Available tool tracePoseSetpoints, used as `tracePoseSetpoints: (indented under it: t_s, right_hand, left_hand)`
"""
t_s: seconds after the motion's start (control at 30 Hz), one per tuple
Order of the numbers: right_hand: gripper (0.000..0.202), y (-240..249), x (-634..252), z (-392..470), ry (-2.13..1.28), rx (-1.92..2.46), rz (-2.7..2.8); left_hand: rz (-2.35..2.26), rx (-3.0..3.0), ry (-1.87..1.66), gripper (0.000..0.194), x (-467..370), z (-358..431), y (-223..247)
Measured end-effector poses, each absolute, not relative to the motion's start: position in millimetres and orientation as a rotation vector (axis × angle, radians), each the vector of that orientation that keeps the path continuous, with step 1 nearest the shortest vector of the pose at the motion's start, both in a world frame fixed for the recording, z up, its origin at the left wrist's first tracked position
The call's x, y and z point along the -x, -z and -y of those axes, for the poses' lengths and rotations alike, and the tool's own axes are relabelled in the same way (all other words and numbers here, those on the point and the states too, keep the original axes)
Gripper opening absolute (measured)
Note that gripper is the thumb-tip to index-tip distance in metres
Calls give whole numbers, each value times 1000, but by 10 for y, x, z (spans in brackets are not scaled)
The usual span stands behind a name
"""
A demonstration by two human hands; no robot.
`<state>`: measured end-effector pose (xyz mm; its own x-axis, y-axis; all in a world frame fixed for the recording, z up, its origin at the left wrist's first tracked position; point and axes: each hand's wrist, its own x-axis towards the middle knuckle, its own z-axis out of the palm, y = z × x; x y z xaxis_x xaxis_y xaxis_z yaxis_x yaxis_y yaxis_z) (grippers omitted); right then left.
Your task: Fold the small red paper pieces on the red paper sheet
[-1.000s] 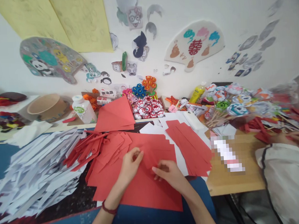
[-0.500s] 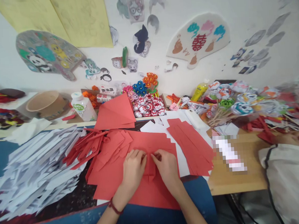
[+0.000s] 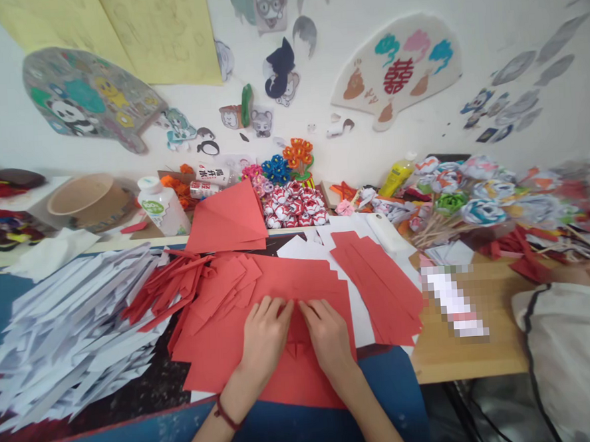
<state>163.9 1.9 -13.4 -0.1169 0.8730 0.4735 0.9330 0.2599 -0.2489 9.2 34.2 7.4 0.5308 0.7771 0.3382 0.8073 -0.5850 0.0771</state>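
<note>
Both hands work close together over a pile of red paper sheets [image 3: 223,352]. A small folded piece of red paper [image 3: 295,328] lies between them. My left hand [image 3: 266,333] has its fingers closed on the left side of this folded piece, and my right hand [image 3: 325,329] pinches its right side. The fingertips nearly meet at its upper part, and the hands partly hide the folds. Left of my left hand are small red paper rectangles [image 3: 223,285] and a heap of folded red strips [image 3: 164,289].
Many folded white paper strips [image 3: 77,334] cover the left. Red strips [image 3: 376,289] lie on white paper at right. A white bottle [image 3: 163,206], paper flowers [image 3: 296,204] and a yellow bottle [image 3: 396,175] line the wall. Another person's sleeve [image 3: 573,351] is at far right.
My fingers have shifted slightly on the folded red paper, the right hand's fingers now lying flatter along its upper edge. The camera view has moved a little.
</note>
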Motion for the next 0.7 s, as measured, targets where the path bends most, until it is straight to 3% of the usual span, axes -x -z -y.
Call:
tracePoseSetpoints:
  t_s: [0.23, 0.7]
  right_hand:
    - [35, 112, -1680, -29, 76, 1566, 2048]
    - [36, 157, -1728, -63, 36, 1554, 2099]
  left_hand:
    - [1389, 2757, 583, 29, -62, -347, -83]
    - [1286, 2745, 316, 39, -46, -353, -68]
